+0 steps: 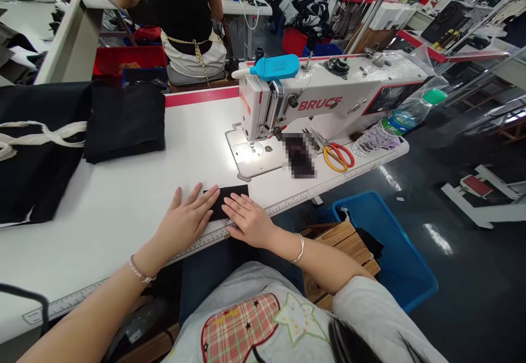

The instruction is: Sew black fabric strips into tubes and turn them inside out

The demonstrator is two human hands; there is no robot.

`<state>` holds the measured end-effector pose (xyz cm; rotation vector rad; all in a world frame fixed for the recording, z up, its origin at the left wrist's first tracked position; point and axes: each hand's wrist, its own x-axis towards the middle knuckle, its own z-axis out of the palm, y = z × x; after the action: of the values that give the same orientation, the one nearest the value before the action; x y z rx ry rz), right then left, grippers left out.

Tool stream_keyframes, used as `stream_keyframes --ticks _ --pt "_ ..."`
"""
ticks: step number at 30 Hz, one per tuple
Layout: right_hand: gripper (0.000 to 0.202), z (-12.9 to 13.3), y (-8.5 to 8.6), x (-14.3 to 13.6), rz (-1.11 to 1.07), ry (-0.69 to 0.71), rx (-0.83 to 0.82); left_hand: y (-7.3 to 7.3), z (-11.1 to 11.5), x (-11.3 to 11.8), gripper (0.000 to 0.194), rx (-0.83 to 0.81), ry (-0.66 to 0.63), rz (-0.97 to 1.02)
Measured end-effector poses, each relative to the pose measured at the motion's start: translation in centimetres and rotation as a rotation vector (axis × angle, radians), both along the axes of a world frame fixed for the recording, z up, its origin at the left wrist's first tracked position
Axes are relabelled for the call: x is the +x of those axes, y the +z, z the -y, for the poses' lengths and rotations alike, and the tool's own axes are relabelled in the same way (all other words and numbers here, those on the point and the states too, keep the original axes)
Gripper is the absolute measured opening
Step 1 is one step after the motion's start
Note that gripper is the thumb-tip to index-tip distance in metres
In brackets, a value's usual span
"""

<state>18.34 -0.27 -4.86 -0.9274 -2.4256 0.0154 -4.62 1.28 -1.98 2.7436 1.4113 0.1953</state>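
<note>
A small piece of black fabric lies flat near the front edge of the white sewing table. On its left part rests my left hand, fingers stretched out and slightly spread. My right hand lies flat across its right part, fingers extended. Parts of the cloth are hidden under both hands. Just beyond it stands a white sewing machine, its lit needle plate bare of cloth.
Folded black fabric and cream straps lie at the left. Scissors, a pixelated dark item and a plastic bottle sit right. A blue bin stands below. Another person is beyond the table.
</note>
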Motion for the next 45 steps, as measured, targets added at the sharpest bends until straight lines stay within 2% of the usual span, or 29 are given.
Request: stream_keyframes --ticks 6,14,21,25,30,33,40,45 --pt "0.048 0.0 0.1 0.0 0.004 0.014 -0.071 0.4 0.5 -0.5 0.042 0.158 -0.065 0.048" --pt "0.048 0.0 0.0 0.0 -0.005 0.017 -0.077 0.1 0.7 -1.0 0.040 0.050 -0.005 0.073" --pt "0.048 0.0 0.2 0.0 0.013 0.001 -0.095 0.0 0.8 -0.7 0.053 0.008 0.032 0.069" --pt "0.048 0.0 -0.2 0.1 0.002 0.007 -0.089 -0.6 1.2 -0.7 0.055 0.032 0.056 0.064" --pt "0.052 0.0 -1.0 0.5 -0.010 0.016 -0.145 -1.6 1.6 -1.2 0.044 0.144 0.025 0.091" --pt "0.054 -0.1 -1.0 0.6 -0.030 0.032 -0.150 -1.2 2.2 -1.3 0.043 0.150 -0.007 0.104" --pt "0.052 -0.2 -0.3 0.3 -0.041 0.054 -0.112 0.9 2.9 -1.1 0.044 0.073 0.004 0.079" --pt "0.052 -0.2 0.2 0.1 -0.037 0.051 -0.112 0.8 2.1 -0.2 0.033 0.118 0.028 0.133"
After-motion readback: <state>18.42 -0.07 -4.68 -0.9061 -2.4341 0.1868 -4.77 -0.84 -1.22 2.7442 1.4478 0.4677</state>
